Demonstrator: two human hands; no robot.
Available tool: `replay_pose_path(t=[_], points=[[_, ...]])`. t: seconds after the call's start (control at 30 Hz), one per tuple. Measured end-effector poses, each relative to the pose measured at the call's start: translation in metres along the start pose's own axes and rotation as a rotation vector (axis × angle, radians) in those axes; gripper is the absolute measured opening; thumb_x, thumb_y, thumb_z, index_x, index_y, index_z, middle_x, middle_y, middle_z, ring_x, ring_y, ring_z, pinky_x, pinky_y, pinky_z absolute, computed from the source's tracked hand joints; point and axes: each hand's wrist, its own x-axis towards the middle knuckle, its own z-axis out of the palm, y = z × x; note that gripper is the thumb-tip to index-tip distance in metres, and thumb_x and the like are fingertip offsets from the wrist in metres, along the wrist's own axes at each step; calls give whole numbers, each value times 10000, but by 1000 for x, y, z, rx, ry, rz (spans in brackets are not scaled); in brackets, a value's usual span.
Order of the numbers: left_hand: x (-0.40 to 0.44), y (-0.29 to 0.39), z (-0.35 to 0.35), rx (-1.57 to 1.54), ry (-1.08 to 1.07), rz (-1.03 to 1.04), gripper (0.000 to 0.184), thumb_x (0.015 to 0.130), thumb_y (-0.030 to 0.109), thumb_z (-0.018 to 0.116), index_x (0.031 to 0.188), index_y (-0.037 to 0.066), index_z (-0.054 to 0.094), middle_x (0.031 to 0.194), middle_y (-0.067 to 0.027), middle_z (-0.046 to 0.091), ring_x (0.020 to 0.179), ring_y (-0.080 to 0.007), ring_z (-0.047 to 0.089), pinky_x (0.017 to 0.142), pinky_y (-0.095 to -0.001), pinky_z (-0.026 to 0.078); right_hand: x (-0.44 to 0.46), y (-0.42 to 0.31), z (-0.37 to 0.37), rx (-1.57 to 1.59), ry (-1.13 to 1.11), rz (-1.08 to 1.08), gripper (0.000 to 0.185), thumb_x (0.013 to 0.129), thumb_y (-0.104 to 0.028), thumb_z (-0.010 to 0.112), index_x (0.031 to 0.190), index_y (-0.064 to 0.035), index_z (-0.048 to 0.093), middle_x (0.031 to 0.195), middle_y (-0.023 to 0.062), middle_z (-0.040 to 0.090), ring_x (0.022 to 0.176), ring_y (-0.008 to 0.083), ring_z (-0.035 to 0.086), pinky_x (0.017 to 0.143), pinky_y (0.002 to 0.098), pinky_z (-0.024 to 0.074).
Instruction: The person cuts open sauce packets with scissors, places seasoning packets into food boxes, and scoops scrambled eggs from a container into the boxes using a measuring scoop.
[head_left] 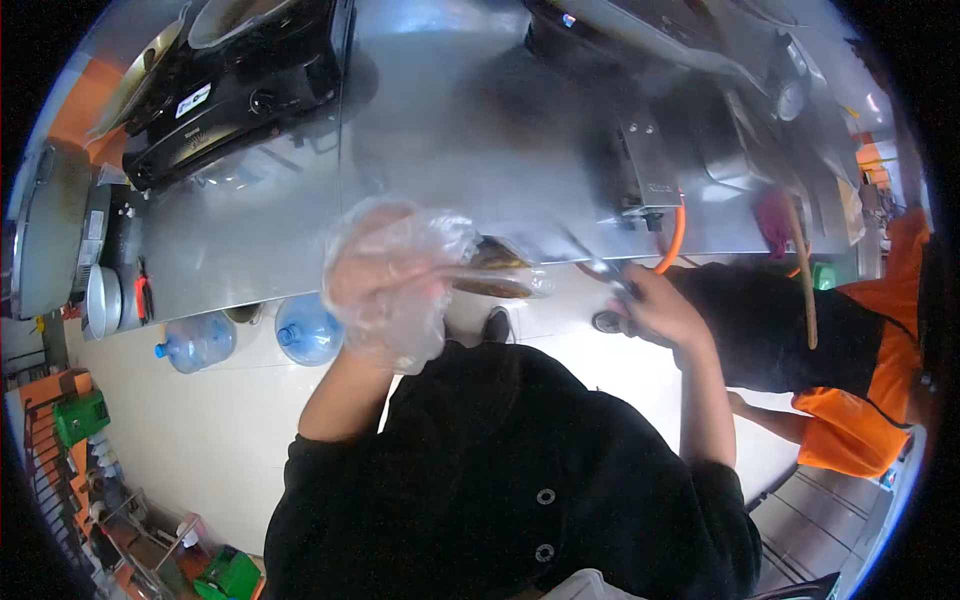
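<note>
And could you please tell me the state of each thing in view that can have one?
Left hand: gloved, closed on a dark item
Plastic glove: worn, crumpled
Right hand: bare, gripping a blurred metal tool
Blue water jugs: capped
Orange hose: bent
Black stove: flame not visible
</note>
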Motion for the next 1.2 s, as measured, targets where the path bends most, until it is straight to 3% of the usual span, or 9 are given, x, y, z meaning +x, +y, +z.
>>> replay_pose_path(t=[0.13,0.4,0.5,0.6,0.67,0.8,0.9,1.07,1.2], points=[[-9,13,-9,56,87,33,253,727,267,707,826,41,650,765,-93,655,729,-245,619,797,-386,466,86,4,41,-499,333,-244,488,729,-266,670,1043,41,456,947,254,566,871,412,565,774,434,465],[-26,36,-36,224,54,-47,234,680,260,721,821,86,652,812,-70,615,763,-235,592,743,-379,451,152,-32,59,-422,368,-381,534,720,-234,689,1089,28,405,992,258,554,894,409,569,797,427,466],[-27,47,-42,333,-18,-75,234,650,240,735,829,116,651,845,-53,603,782,-226,582,716,-371,443,139,-61,44,-442,243,-197,471,734,-216,672,1074,18,443,978,245,562,905,405,565,805,426,461],[-27,58,-47,427,-95,-86,251,619,220,750,837,146,650,878,-37,590,801,-218,572,690,-363,436,129,-68,35,-650,296,-460,373,740,-196,664,1002,17,506,958,220,575,930,395,555,825,413,447],[-26,61,-47,476,-136,-90,271,598,206,759,843,166,649,900,-25,582,814,-212,565,672,-357,431,90,-104,31,-304,271,-678,272,793,-228,635,947,-11,579,988,163,595,973,320,564,805,373,449],[-28,66,-46,541,-191,-6,296,570,185,758,845,193,647,934,-12,546,852,-201,545,643,-353,421,2,-157,47,428,-220,-958,224,756,-121,670,952,-34,607,954,103,599,905,234,575,788,339,431],[-33,66,-44,544,-256,60,293,571,185,741,847,199,645,932,-8,535,878,-194,539,639,-353,422,-10,-160,64,512,3,-831,176,765,-62,662,928,-30,604,922,94,591,889,214,565,780,309,422],[-40,49,-23,396,-193,323,306,586,230,734,878,198,644,971,-1,543,950,-180,530,646,-353,439,-3,-156,59,427,193,-995,104,799,-60,629,896,-37,601,914,72,560,896,191,523,795,294,398],[-23,32,-6,10,-322,-61,459,670,381,725,1030,127,596,1063,-77,547,1045,-251,503,853,-393,416,-1,-150,43,386,154,-1035,72,847,-109,579,857,-38,572,853,58,551,831,193,524,765,301,409]])
